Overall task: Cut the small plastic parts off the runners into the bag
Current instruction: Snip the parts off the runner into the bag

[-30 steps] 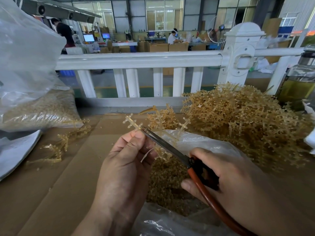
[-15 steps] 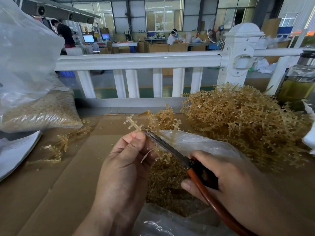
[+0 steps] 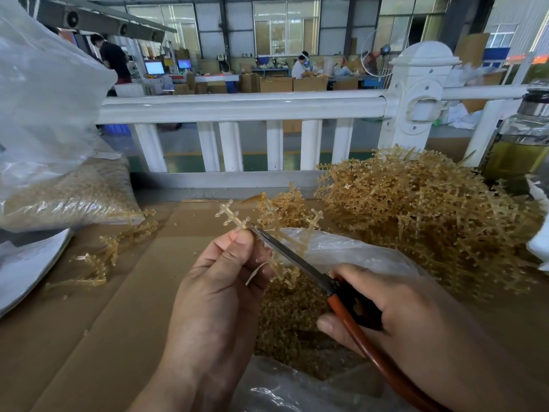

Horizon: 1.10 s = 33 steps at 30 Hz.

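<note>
My left hand pinches a pale amber plastic runner with small parts on its branches, held over the open clear bag. Red-handled scissors sit in my right hand, their blades closed against the runner just beside my left thumb. Inside the bag lies a heap of cut amber parts. A big pile of uncut runners rests to the right, behind the bag.
Cardboard covers the work surface. A few bare runners lie at the left, beside a large clear bag of parts. A white railing runs along the far edge. A glass jar with yellow liquid stands at the far right.
The runner has shifted slightly in my left hand and the scissor blades have stayed at its stem. Both hands have hardly moved.
</note>
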### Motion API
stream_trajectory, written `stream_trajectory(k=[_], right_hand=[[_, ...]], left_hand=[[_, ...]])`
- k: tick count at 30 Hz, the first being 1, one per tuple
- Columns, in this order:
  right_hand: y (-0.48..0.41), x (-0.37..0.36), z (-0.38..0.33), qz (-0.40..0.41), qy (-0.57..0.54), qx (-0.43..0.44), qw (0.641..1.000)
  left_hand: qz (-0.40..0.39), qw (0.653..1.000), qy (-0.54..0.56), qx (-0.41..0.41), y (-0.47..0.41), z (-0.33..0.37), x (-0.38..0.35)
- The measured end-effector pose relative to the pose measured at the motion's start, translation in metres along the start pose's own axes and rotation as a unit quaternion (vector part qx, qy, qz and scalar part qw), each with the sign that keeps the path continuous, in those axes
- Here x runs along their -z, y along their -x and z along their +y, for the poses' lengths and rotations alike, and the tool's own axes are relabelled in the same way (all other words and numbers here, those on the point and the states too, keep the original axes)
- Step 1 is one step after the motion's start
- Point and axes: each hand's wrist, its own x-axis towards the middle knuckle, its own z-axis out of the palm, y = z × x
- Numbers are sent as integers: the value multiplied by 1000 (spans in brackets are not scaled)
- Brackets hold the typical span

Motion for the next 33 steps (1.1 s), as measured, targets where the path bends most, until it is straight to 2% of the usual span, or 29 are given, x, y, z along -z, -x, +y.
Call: stream_trajectory(k=[9, 33], right_hand=[[-1, -2, 2, 6, 42, 0, 999], [3, 1, 0, 9, 25, -4, 1000]], left_hand=[[9, 1000, 5, 4, 0, 0, 1], [4, 1000, 11, 0, 1, 1, -3]])
